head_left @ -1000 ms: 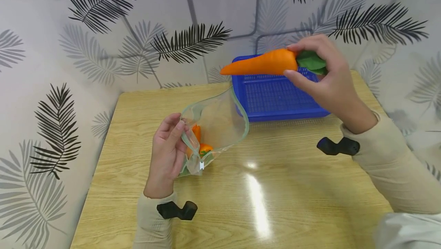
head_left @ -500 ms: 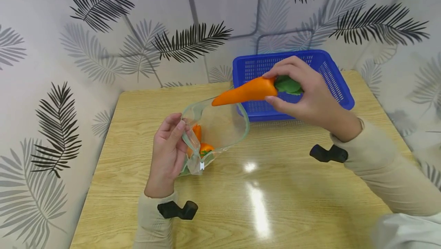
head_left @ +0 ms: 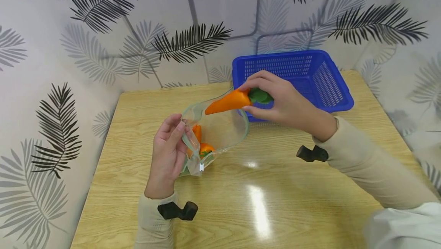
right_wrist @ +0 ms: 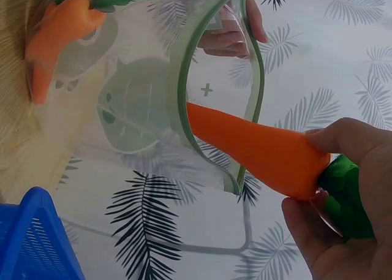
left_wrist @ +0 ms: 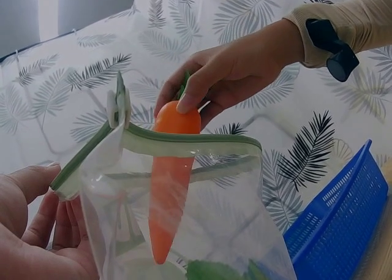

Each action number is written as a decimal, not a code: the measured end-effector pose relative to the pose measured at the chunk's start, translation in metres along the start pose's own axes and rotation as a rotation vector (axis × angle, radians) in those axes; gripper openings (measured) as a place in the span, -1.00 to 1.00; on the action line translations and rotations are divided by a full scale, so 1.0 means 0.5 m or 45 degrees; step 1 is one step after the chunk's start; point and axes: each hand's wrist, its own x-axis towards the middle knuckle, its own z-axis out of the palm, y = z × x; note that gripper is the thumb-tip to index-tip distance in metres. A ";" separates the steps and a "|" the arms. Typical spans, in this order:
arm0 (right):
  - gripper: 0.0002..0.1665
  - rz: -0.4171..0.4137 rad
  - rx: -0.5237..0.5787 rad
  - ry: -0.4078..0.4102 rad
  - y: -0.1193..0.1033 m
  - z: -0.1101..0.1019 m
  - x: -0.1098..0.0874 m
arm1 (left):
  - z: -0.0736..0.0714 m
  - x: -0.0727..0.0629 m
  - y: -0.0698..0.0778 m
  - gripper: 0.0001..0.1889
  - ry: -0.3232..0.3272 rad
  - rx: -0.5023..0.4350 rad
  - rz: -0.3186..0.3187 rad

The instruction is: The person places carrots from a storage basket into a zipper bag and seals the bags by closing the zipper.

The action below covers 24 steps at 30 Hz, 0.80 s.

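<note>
My right hand [head_left: 280, 97] pinches an orange carrot [head_left: 229, 101] at its thick end, beside the green leaves. In the right wrist view the carrot [right_wrist: 257, 145] points tip first into the mouth of a clear zip bag [right_wrist: 184, 90] with a green edge. The left wrist view shows the tip behind the bag's clear wall [left_wrist: 226, 212]. My left hand [head_left: 169, 149] grips the bag's rim at the left and holds it wide. Inside the bag lie another carrot [right_wrist: 61, 29] with green leaves and a rounded orange piece [head_left: 206, 149], partly hidden by folds.
A blue plastic basket [head_left: 330, 80] stands at the back right of the wooden table [head_left: 293, 187], just beyond the bag. A leaf-patterned wall covering [head_left: 138, 11] rises behind the table. A white slider [head_left: 201, 167] sits on the bag's rim.
My right hand has carried the carrot left and down from above the basket, and its tip has gone into the bag's mouth. The left hand and the bag have hardly moved.
</note>
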 end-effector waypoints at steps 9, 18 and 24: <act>-0.63 -0.024 0.040 -0.111 0.004 0.031 0.016 | 0.001 -0.001 -0.004 -0.78 -0.008 0.003 -0.004; -0.62 -0.040 -0.160 -0.218 0.008 0.062 0.031 | 0.000 -0.002 -0.004 -0.78 -0.001 -0.006 -0.016; -0.58 -0.135 -0.255 -0.231 0.011 0.079 0.034 | 0.000 -0.002 -0.003 -0.78 -0.008 -0.025 -0.022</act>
